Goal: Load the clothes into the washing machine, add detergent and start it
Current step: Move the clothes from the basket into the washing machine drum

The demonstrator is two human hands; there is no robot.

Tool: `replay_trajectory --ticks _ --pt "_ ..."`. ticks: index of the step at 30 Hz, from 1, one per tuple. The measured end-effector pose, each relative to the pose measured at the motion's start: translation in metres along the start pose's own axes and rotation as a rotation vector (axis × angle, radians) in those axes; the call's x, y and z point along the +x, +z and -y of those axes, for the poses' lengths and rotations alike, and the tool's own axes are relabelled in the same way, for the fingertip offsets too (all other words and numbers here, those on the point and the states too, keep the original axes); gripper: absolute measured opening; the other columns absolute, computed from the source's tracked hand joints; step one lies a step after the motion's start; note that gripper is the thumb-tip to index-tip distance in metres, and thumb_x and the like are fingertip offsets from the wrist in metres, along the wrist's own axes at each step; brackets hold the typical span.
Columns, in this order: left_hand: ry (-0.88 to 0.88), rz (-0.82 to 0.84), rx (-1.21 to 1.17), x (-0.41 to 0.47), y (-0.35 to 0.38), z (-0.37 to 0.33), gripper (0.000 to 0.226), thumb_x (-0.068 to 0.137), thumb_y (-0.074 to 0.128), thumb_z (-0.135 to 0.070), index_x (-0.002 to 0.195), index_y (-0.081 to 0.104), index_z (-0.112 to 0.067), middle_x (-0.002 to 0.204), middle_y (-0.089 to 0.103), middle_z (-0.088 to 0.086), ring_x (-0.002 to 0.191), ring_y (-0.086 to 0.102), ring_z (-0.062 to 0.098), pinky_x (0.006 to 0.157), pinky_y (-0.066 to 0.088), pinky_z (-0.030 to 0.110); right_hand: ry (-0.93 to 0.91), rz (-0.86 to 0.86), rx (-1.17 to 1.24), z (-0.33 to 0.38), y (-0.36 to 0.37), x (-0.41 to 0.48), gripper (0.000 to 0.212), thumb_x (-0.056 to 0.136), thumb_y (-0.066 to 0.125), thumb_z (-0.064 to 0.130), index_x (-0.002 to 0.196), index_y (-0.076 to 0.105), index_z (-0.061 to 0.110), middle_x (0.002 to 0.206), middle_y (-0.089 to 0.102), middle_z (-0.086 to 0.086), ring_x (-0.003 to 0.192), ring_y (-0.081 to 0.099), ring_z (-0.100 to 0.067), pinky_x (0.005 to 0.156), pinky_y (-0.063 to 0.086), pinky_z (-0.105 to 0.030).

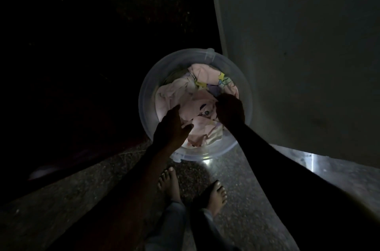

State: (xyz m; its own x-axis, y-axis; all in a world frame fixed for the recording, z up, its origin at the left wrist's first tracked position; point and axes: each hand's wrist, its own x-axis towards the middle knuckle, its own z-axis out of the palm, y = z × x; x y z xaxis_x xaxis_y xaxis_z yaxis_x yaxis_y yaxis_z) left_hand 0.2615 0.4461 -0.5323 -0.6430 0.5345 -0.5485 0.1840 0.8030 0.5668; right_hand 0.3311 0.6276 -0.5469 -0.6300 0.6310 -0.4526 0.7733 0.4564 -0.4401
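A round translucent plastic tub [147,88] stands on the floor in front of me, filled with crumpled pale pink clothes [174,91], one with a coloured print. My left hand [172,127] reaches over the tub's near rim with straight fingers lying on the clothes. My right hand [230,109] is down in the tub, its fingers curled into the pink fabric near the middle. A tall pale panel, probably the washing machine's side [298,55], rises right beside the tub.
The scene is very dark. My bare feet [193,189] stand on a speckled stone floor just behind the tub. To the left the ground drops into blackness past a raised edge [82,168]. A shiny metal strip [329,166] lies at the panel's base.
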Motion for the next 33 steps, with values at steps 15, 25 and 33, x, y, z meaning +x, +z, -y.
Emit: replay_trajectory --ticks 15,25,33 --pt "0.180 -0.087 -0.067 -0.055 -0.065 -0.050 0.088 0.071 0.085 -0.034 0.145 0.041 -0.018 0.143 0.051 0.003 0.129 0.050 0.022 0.100 0.044 0.035 0.098 -0.222 0.695 0.089 -0.097 -0.121 0.029 0.079 0.054 -0.006 0.089 0.073 0.013 0.092 0.073 -0.001 0.093 0.066 -0.020 0.087 0.053 -0.039" --pt "0.429 -0.290 -0.321 -0.133 -0.138 -0.145 0.065 0.088 0.070 -0.014 0.145 0.039 -0.011 0.147 0.035 -0.007 0.130 0.032 -0.012 0.111 0.028 0.010 -0.112 -0.149 1.012 0.176 -0.209 -0.194 0.026 0.084 0.044 -0.018 0.097 0.065 -0.008 0.099 0.068 -0.025 0.094 0.065 -0.033 0.084 0.054 -0.043" --pt "0.363 -0.364 -0.156 -0.199 -0.219 -0.213 0.044 0.091 0.066 -0.021 0.130 0.055 -0.002 0.129 0.058 0.014 0.124 0.052 0.026 0.105 0.038 0.029 -0.262 -0.165 1.076 0.227 -0.300 -0.256 0.034 0.088 0.048 -0.012 0.082 0.067 0.016 0.084 0.069 -0.003 0.080 0.065 -0.013 0.076 0.055 -0.031"
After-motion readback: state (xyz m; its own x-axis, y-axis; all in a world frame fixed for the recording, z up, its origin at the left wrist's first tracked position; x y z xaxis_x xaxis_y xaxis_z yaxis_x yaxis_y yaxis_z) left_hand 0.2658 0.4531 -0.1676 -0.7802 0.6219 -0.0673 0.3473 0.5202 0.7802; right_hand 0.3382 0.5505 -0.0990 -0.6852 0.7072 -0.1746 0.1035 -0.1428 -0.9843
